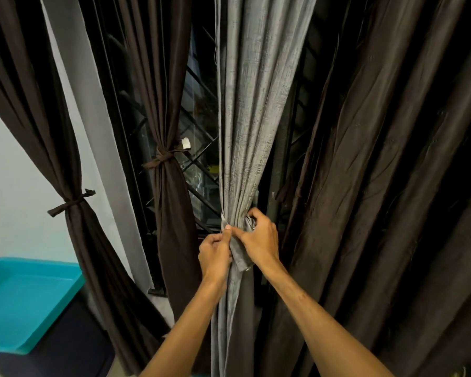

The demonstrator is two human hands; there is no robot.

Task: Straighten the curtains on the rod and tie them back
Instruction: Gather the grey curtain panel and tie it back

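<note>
**Both hands at the gathered waist of the grey curtain**

Head view. Grey curtain (253, 110) hanging in the middle, folds drawn together into a narrow bunch right at the fingers. Left hand (215, 254) closed, thumb and fingers (228, 228) pinching a strip of grey tie-back (239, 254) against the left edge of the bunch. Right hand (261, 240) curled around the bunch from the right, fingers closed on crumpled grey fabric at the far side, thumb pressed toward the left hand. Loose end of the strip hanging down between the two wrists, in front of the curtain. Below the fingers, grey folds falling straight toward the bottom edge of the frame, between the forearms.

Left of the fingers and a little above, a dark brown curtain (169, 186) already cinched with a knotted brown tie (161, 160), a small white tag beside the knot. Farther left, a second brown curtain (74, 159) also tied, its band (71, 204) roughly level with the fingers. Between these two, a pale wall pillar (98, 131). Behind the grey curtain, a dark window grille (199, 164) with diagonal bars. Right of the fingers, a broad loose brown curtain (392, 186), untied, in heavy wrinkled folds. Far down to the left, a turquoise tray (25, 303) on a dark surface.
</note>
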